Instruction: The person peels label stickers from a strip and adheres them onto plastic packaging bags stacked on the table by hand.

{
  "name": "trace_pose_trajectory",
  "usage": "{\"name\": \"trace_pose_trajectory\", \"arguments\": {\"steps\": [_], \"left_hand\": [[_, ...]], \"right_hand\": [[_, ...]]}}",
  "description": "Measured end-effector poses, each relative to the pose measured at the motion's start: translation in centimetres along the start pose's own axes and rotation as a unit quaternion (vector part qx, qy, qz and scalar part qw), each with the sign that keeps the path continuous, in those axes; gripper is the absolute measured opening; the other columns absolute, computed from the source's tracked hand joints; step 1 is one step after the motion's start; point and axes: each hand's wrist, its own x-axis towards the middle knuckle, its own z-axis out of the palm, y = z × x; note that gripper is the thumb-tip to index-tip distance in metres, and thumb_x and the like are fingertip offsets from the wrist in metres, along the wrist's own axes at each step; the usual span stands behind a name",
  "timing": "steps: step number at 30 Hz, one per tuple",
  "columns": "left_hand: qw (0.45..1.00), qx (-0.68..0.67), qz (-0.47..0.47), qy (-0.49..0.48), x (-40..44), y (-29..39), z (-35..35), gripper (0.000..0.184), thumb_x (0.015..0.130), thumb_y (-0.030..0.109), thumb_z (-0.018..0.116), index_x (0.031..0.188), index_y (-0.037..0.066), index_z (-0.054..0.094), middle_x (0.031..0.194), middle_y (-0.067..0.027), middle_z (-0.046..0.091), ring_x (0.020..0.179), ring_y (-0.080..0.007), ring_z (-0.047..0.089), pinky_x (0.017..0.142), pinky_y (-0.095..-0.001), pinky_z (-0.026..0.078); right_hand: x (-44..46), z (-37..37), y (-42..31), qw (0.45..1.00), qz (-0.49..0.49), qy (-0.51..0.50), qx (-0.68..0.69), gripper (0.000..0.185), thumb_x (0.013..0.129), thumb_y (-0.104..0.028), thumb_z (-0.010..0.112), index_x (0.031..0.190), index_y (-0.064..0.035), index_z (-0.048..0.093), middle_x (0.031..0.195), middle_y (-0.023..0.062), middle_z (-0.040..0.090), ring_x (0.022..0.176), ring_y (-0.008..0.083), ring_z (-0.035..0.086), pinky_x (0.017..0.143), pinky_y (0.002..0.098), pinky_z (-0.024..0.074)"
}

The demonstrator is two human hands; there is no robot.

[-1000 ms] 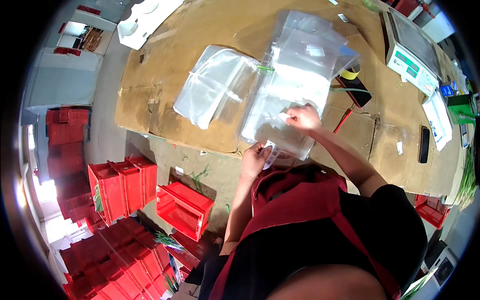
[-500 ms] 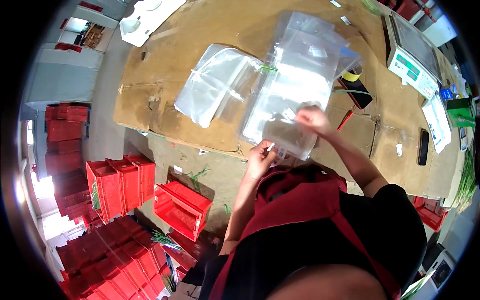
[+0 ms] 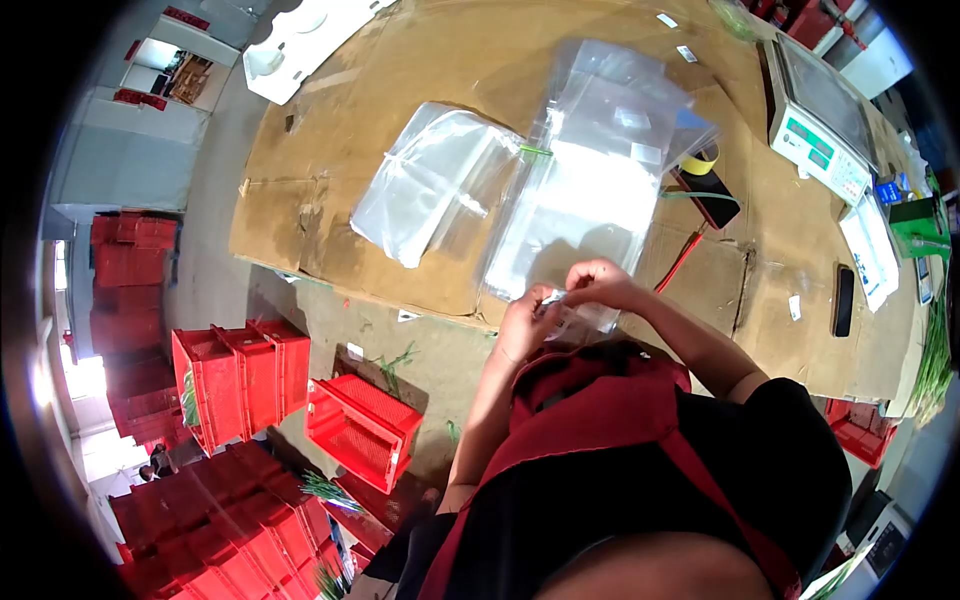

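My left hand [image 3: 530,322] is closed on a strip of labels [image 3: 572,328] at the front edge of the table. Close against it, my right hand [image 3: 597,284] pinches at the strip's upper end; whether a label is between its fingers is too small to tell. Just beyond both hands lies a stack of clear plastic bags [image 3: 575,205], with small white labels [image 3: 645,153] on its upper right part. A second pile of clear bags [image 3: 425,180] is to the left, folded over.
On the cardboard-covered table [image 3: 330,215] are a scale [image 3: 820,135], a yellow tape roll [image 3: 700,160], a phone [image 3: 715,205], a red pen [image 3: 680,260] and a black object [image 3: 844,300]. Red crates [image 3: 365,430] stand on the floor at left.
My right hand has come back from the bags to my left hand. A white label now lies on the upper right of the stack, and the label near my right hand's earlier place is gone.
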Motion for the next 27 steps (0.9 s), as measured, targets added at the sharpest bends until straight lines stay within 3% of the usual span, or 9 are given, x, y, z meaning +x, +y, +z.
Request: {"name": "trace_pose_trajectory", "arguments": {"steps": [3, 5, 7, 9, 17, 20, 22, 23, 27], "left_hand": [[0.997, 0.03, -0.072, -0.013, -0.6, 0.5, -1.5, 0.006, 0.081, 0.008, 0.06, 0.082, 0.002, 0.059, 0.066, -0.004, 0.06, 0.062, -0.0083, 0.055, 0.056, -0.0243, 0.044], [0.998, -0.036, -0.056, 0.005, -1.2, -1.7, -1.4, 0.006, 0.081, 0.006, 0.06, 0.082, 0.0, 0.059, 0.069, -0.0044, 0.061, 0.065, -0.007, 0.055, 0.059, -0.0232, 0.045], [0.996, -0.08, -0.034, 0.011, -1.3, -3.0, -1.0, 0.006, 0.082, 0.004, 0.058, 0.086, 0.0, 0.058, 0.074, -0.0051, 0.062, 0.069, -0.0067, 0.055, 0.062, -0.0224, 0.045], [0.995, -0.101, -0.009, 0.01, -1.6, -3.0, -0.7, 0.009, 0.086, 0.003, 0.054, 0.094, 0.0, 0.056, 0.083, -0.0012, 0.06, 0.075, -0.0055, 0.054, 0.067, -0.0208, 0.044], [0.998, -0.013, -0.023, 0.049, -0.7, -2.5, -0.3, 0.013, 0.084, 0.014, 0.058, 0.088, 0.002, 0.057, 0.068, -0.0122, 0.06, 0.062, -0.0203, 0.059, 0.059, -0.03, 0.046], [0.995, 0.033, -0.076, 0.064, -0.2, -2.0, -0.8, 0.009, 0.085, 0.008, 0.057, 0.088, 0.0, 0.057, 0.073, -0.0043, 0.061, 0.066, -0.0083, 0.055, 0.06, -0.0232, 0.045], [0.982, 0.144, -0.118, 0.017, -0.2, -1.5, -1.5, 0.011, 0.087, 0.012, 0.057, 0.087, 0.001, 0.058, 0.072, -0.0027, 0.061, 0.064, -0.0068, 0.053, 0.058, -0.0224, 0.044], [0.982, 0.143, -0.118, 0.017, -0.3, -2.2, -1.5, 0.011, 0.087, 0.012, 0.057, 0.087, 0.001, 0.058, 0.072, -0.0027, 0.061, 0.064, -0.0068, 0.053, 0.058, -0.0224, 0.044], [0.997, -0.052, -0.043, 0.025, -1.2, -3.2, -1.2, 0.011, 0.089, 0.012, 0.056, 0.086, 0.002, 0.058, 0.075, 0.0004, 0.06, 0.066, -0.0039, 0.05, 0.059, -0.0197, 0.042]], "right_hand": [[1.0, -1.3, -1.5, 0.997, -0.001, 0.07, 0.034, 0.013, 0.075, -0.012, 0.07, 0.078, -0.0056, 0.06, 0.071, -0.0032, 0.057, 0.069, 0.0052, 0.051, 0.065, 0.0219, 0.0425], [1.7, -2.4, -2.4, 0.934, 0.018, 0.15, -0.324, 0.013, 0.076, -0.013, 0.069, 0.084, -0.0062, 0.061, 0.072, -0.0042, 0.058, 0.07, 0.0061, 0.052, 0.066, 0.022, 0.0429], [1.4, -2.1, -2.8, 0.95, 0.055, 0.112, -0.286, 0.018, 0.078, -0.017, 0.069, 0.092, -0.0068, 0.062, 0.077, -0.0028, 0.06, 0.074, 0.0077, 0.054, 0.07, 0.0231, 0.0441], [1.1, -0.8, -0.5, 1.0, -0.004, -0.027, 0.011, 0.024, 0.079, -0.019, 0.068, 0.099, -0.0069, 0.061, 0.083, -0.0011, 0.061, 0.078, 0.0083, 0.055, 0.073, 0.0242, 0.0445], [-0.4, 2.7, -0.6, 0.996, 0.083, -0.024, 0.032, 0.016, 0.079, -0.019, 0.069, 0.084, -0.0047, 0.063, 0.07, -0.0027, 0.059, 0.069, 0.0044, 0.051, 0.065, 0.0222, 0.0439], [0.6, 1.8, 0.3, 0.989, -0.082, 0.037, -0.115, 0.017, 0.079, -0.024, 0.066, 0.081, -0.0068, 0.063, 0.065, 0.0012, 0.059, 0.062, 0.0085, 0.054, 0.065, 0.0267, 0.0445], [1.9, -0.7, 0.7, 0.898, -0.181, 0.165, -0.366, 0.023, 0.078, -0.032, 0.062, 0.085, -0.0095, 0.063, 0.06, 0.0062, 0.058, 0.056, 0.0178, 0.057, 0.067, 0.0333, 0.0446], [2.5, -1.9, 1.8, 0.796, -0.034, 0.17, -0.58, 0.031, 0.077, -0.039, 0.059, 0.093, -0.0125, 0.061, 0.058, 0.0085, 0.057, 0.057, 0.0256, 0.058, 0.071, 0.0384, 0.0438], [1.0, -3.4, -1.3, 0.812, -0.024, 0.237, -0.533, 0.041, 0.072, -0.044, 0.064, 0.099, -0.0146, 0.059, 0.06, 0.0066, 0.057, 0.06, 0.0263, 0.058, 0.074, 0.0379, 0.0432]]}}
